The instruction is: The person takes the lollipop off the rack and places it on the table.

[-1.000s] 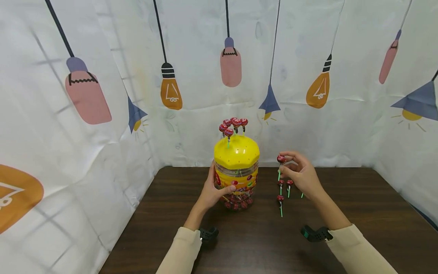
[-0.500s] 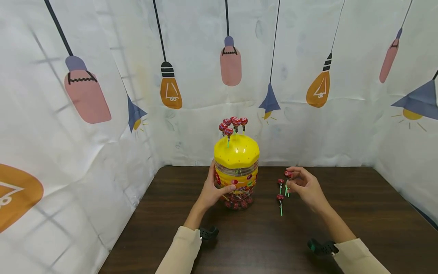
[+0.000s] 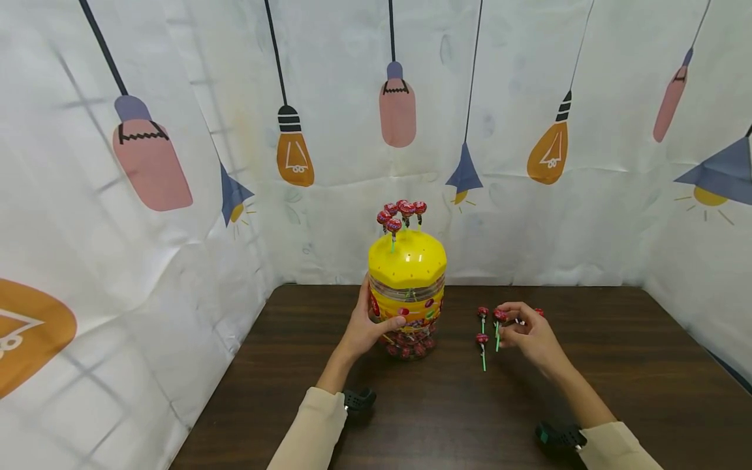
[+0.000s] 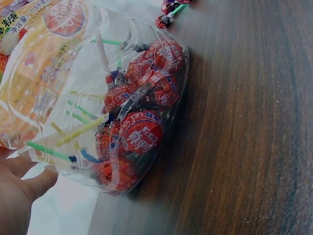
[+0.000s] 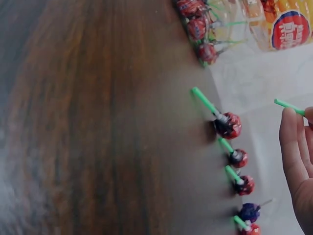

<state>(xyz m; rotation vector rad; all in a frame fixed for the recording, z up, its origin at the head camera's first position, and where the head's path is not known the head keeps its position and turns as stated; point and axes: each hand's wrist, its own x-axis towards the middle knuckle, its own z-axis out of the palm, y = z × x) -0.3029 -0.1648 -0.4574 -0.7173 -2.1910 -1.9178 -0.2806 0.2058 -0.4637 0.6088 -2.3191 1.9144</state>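
Observation:
A clear candy jar (image 3: pixel 405 313) with a yellow lid (image 3: pixel 407 260) stands on the table, lollipops inside. Several red-wrapped lollipops (image 3: pixel 393 226) stand upright by their sticks in the lid's holes. My left hand (image 3: pixel 364 326) holds the jar's left side, thumb across its front label. To the right, my right hand (image 3: pixel 531 336) pinches a lollipop (image 3: pixel 499 316) with a green stick (image 5: pixel 288 105), low over the table. Close by lie a lollipop (image 3: pixel 483 313), a nearer lollipop (image 3: pixel 482 339) and, partly behind the hand, another lollipop (image 3: pixel 539 312).
The dark wooden table (image 3: pixel 446 418) ends in a back edge close to a white cloth (image 3: pixel 352 241) printed with lamps. In the right wrist view a row of lollipops (image 5: pixel 238 157) lies on the table, including a purple-wrapped lollipop (image 5: pixel 249 212).
My right hand, with its lollipop, has moved down and slightly right, toward the table. The left hand and the jar have stayed in place.

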